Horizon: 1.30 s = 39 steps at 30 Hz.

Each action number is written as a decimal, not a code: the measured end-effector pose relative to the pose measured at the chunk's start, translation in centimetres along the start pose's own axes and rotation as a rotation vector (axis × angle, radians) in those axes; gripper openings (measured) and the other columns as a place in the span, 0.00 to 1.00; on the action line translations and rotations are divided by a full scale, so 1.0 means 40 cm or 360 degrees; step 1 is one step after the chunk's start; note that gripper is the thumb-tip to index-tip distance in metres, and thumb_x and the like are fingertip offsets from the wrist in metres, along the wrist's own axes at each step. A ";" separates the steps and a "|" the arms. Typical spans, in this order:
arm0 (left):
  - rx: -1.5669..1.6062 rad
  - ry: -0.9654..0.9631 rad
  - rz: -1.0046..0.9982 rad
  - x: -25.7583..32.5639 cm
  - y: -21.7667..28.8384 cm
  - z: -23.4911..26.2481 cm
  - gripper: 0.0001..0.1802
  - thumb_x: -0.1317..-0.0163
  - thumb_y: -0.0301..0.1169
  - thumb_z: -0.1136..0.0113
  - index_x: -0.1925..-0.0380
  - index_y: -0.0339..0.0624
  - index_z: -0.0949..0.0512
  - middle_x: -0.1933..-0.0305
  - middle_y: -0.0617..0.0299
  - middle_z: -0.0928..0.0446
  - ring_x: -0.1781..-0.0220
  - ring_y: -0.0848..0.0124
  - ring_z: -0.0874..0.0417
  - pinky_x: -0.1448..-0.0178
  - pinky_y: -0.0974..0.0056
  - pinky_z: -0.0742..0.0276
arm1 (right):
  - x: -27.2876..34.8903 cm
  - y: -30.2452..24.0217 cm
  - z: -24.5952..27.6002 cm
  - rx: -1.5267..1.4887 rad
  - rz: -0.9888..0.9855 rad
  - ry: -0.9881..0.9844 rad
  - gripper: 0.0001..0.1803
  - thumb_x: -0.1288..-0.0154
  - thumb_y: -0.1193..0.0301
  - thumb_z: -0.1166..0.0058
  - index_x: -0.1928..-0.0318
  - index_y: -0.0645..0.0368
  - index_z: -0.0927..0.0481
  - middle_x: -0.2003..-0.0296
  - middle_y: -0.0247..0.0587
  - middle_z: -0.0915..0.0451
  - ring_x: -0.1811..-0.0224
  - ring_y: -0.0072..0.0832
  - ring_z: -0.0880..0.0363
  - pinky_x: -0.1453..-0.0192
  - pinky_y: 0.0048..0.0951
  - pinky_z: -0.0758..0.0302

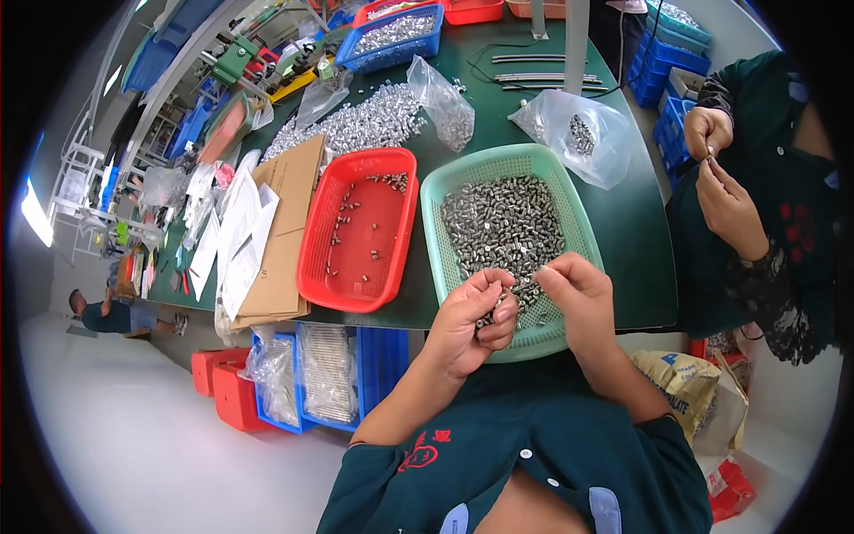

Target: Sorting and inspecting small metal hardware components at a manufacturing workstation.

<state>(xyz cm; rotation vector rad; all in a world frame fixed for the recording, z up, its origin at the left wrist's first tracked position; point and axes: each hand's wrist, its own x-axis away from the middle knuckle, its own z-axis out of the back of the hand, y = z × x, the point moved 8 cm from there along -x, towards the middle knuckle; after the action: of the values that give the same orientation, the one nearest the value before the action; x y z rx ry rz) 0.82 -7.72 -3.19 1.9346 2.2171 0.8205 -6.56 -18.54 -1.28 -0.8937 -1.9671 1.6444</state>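
Note:
Over the near part of a light green mesh basket (433,222), both my hands are raised close together. The basket holds a thick layer of small grey cylindrical metal parts (503,218). My left hand (471,322) is curled round several of these metal parts, which show between its fingers. Just to its right, the thumb and forefinger of my right hand (578,298) are pinched together. Whatever lies between those fingertips is too small to make out. Left of the basket stands a red plastic basket (356,267) with scattered small metal parts on its bottom.
A pile of shiny metal parts (378,116) and clear bags (445,111) lie farther back on the green table (485,71). Cardboard (285,240) and papers (240,249) are at left. Blue crates (382,365) stand below the edge. At right, a co-worker's hands (725,191) are busy.

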 end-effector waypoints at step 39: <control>-0.0014 0.0022 -0.0058 -0.009 0.009 -0.003 0.18 0.32 0.35 0.54 0.45 0.39 0.32 0.79 0.66 0.33 0.86 0.82 0.43 0.83 0.76 0.49 | 0.000 -0.001 -0.023 -0.0047 0.0039 -0.0001 0.02 0.41 0.78 0.43 0.70 0.64 0.22 0.77 0.27 0.30 0.74 0.14 0.35 0.71 0.19 0.38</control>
<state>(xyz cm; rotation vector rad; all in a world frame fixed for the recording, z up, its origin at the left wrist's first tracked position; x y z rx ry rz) 1.14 -8.06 -3.03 1.8846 2.2454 0.8393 -5.97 -17.90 -1.06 -0.9319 -1.9932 1.6332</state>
